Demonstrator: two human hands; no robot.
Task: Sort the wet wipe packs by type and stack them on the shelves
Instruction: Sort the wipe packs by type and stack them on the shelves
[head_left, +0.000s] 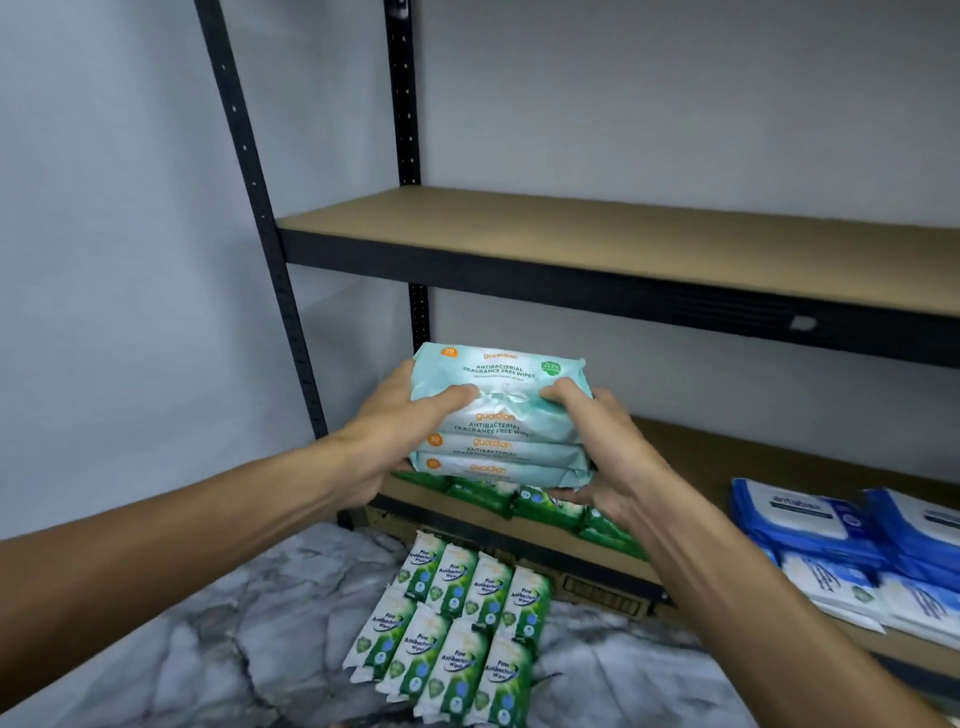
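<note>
Our left hand (400, 436) clamps its fingers on the left end of a stack of four pale teal soft-plastic wipe packs (498, 415). We hold the stack just above a row of green packs (519, 501) on the tan lower shelf (753, 452). Below, on the marbled floor (208, 623), we count eight green-and-white pine wipe packs (457, 629) in two rows of four. Our right hand (602, 447) grips the stack's right end, fingers curled round it. Blue-and-white packs (852, 545) lie piled further right on that shelf; we cannot tell their number.
</note>
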